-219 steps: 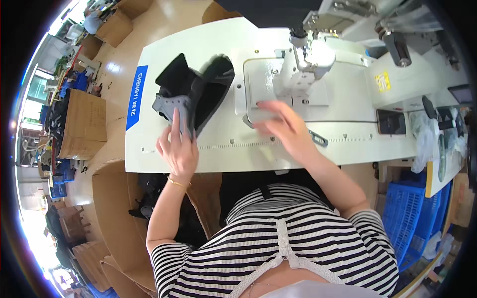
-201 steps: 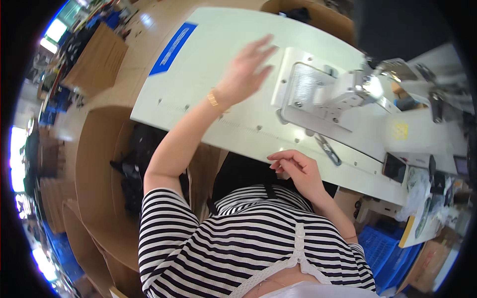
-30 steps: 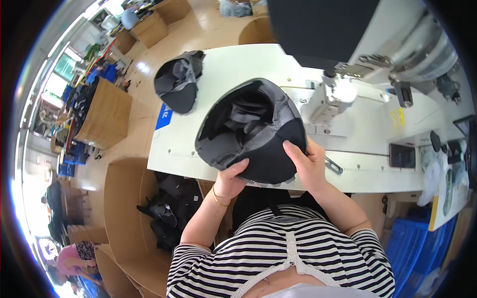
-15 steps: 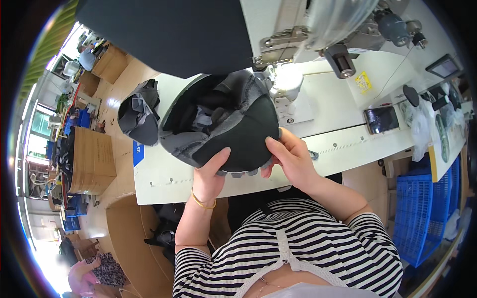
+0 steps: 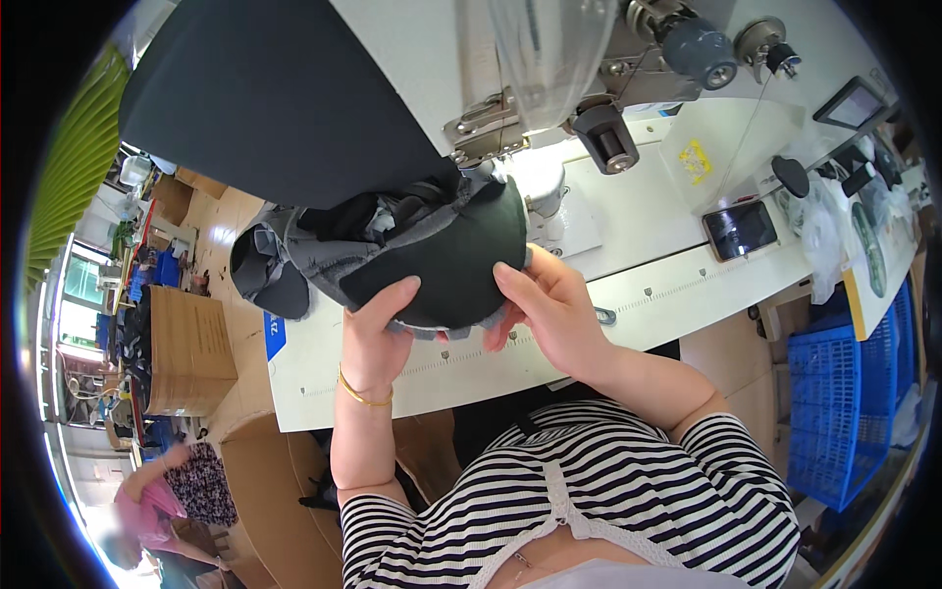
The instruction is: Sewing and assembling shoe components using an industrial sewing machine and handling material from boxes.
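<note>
A dark grey and black cap (image 5: 442, 265) is held up in front of me, its inside facing up and its curved brim toward me. My left hand (image 5: 376, 329) grips the brim's left side, thumb on top and fingers underneath. On the right side of the brim, my right hand (image 5: 554, 319) pinches it the same way, its fingers partly hidden below. The cap's far edge lies close to the sewing machine's needle area (image 5: 491, 157); whether it touches cannot be seen. Another grey cap (image 5: 278, 294) rests on the white table (image 5: 451, 373) at the left, partly overlapped by the held one.
A large black panel (image 5: 285, 98) overhangs the far left. On the table's right lie a phone (image 5: 741, 231) and plastic bags (image 5: 814, 236). Blue crates (image 5: 829, 412) stand at the right, an open cardboard box (image 5: 265, 491) below left. Another person (image 5: 147, 501) is at far lower left.
The view has shifted, with the machine now further left. The held cap has tilted, its opening showing less, and sits nearer the other cap. Both hands keep their grip on the brim.
</note>
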Available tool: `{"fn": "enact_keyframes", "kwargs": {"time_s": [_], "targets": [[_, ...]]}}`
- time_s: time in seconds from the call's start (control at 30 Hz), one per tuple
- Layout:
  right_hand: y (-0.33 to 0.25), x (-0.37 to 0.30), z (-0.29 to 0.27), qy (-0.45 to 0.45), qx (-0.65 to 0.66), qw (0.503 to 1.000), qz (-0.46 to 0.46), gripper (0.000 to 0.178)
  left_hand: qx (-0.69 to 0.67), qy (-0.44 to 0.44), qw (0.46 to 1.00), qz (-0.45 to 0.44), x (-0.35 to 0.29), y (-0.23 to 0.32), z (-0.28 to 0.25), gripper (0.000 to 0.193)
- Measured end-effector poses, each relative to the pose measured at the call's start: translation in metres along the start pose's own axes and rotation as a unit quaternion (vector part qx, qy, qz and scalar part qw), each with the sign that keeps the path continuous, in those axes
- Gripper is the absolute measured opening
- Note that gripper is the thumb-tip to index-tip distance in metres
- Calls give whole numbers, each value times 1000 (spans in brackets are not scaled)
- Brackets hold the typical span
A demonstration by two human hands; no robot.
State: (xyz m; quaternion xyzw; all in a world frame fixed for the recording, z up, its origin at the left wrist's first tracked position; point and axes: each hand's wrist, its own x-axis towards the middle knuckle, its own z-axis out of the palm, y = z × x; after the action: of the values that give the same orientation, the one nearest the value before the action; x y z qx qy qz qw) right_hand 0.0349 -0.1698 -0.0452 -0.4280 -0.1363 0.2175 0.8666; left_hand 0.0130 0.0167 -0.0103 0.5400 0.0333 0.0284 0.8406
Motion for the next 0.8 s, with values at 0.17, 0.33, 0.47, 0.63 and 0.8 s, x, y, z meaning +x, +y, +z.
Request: {"fn": "enact_keyframes", "kwargs": {"time_s": [0.17,0.33,0.47,0.63,0.8], "targets": [[2,4,-3,-5,10,1000,-8,26,26,17,999,2,2,6,8,24],[2,2,-2,-2,27,1000,-11,27,36,3,999,-2,1,8,9,28],[6,2,-3,-11,25,1000,-13,26,23,-10,1000,-9,1,12,9,24],[3,0,-2,-5,30,999,-9,27,30,-14,999,-20,0,15,13,25],[-1,1,0,-11,19,1000,-10,27,55,-74,995,-24,2,15,4,27]]}}
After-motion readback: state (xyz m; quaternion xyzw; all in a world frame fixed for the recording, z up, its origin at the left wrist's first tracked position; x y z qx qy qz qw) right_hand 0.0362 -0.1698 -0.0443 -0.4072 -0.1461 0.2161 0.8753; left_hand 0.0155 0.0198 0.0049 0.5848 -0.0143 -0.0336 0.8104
